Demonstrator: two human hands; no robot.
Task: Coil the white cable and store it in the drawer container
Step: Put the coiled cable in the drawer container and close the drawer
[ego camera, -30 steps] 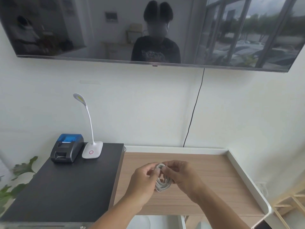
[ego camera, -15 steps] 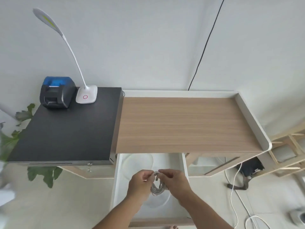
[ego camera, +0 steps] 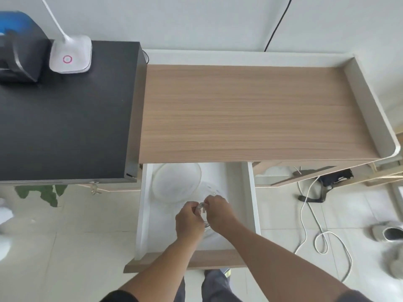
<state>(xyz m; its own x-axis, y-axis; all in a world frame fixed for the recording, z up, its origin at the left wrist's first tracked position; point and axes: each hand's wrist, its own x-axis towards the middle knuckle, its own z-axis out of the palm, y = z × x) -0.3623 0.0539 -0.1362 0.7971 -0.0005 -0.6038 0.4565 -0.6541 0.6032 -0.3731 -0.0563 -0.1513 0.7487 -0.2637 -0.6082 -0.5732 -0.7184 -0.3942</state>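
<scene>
Cable [ego camera: 201, 209], white, coiled: light, limp, likely springy; pinched at top by left hand [ego camera: 189, 219] and right hand [ego camera: 218, 212], over open drawer [ego camera: 253, 192]; grip across all loops.

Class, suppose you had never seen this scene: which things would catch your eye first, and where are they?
First, the two hands, left hand and right hand, meeting low in the middle, pinching a coiled white cable over the open white drawer. Above them the bare wooden desktop fills the centre. At upper left, a white lamp base with a pink ring stands out on the black surface.
</scene>
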